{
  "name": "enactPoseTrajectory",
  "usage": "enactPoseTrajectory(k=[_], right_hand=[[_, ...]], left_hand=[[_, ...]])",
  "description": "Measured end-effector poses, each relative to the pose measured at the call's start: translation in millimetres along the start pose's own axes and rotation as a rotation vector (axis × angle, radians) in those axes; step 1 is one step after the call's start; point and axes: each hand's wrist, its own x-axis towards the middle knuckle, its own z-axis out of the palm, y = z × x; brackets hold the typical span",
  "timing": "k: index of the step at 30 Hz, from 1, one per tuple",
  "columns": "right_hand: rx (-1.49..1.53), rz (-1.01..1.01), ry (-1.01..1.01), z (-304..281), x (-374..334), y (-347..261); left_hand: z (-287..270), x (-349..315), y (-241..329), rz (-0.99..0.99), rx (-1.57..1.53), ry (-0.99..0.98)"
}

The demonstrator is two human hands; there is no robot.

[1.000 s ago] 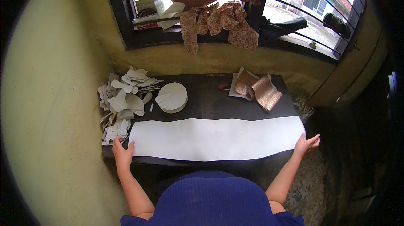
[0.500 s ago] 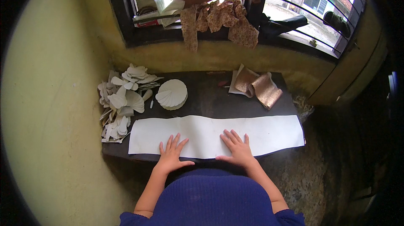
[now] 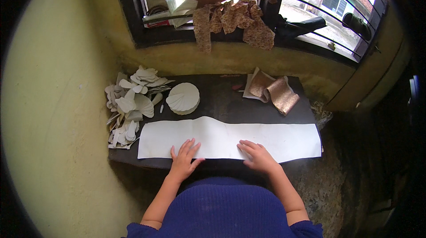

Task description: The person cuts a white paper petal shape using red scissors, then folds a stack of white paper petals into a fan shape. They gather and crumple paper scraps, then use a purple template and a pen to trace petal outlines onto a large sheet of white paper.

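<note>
A long white sheet (image 3: 217,138) lies across the front of a dark table (image 3: 217,100), with a raised bulge along its far edge left of the middle. My left hand (image 3: 183,159) rests on its near edge, fingers apart and holding nothing. On the right half, my right hand (image 3: 258,156) is at the near edge, its fingers bent toward the sheet and slightly blurred. Beyond the sheet stands a round stack of white sole-shaped pieces (image 3: 183,99), fanned into a disc. The undersides of both hands are hidden.
A loose heap of pale cut pieces (image 3: 133,100) fills the table's left end. At the back right lies folded copper-coloured material (image 3: 282,96). Patterned brown scraps (image 3: 235,20) hang from the barred window. A yellowish wall (image 3: 53,105) bounds the left side.
The sheet's near edge has shifted slightly away from me and its far-edge bulge has risen. My right hand has moved a little right, its fingers drawing closer together. My left hand stays spread.
</note>
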Motion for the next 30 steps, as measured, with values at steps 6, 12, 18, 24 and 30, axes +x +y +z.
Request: enactPoseTrajectory(k=[6,12,18,24,30], right_hand=[[0.083,0.010,0.211,-41.2,-13.5,-0.7],[-0.124,0.118,0.371,-122.8,-31.1,-33.6],[-0.234,0.173,0.393,-158.4,2.5,-9.1],[-0.459,0.306,0.093,-122.8,48.1,36.4],[-0.503,0.296,0.086,-60.9,75.6,86.2]], left_hand=[[-26.7,33.4,2.6,0.206,-0.046,0.305],[-116.8,100.7,5.1,0.433,0.113,0.265],[-141.2,133.2,22.1,0.191,0.015,-0.028],[-97.8,129.0,-23.0,0.122,0.122,-0.118],[-97.4,103.3,-68.2,-0.055,0.283,-0.279]])
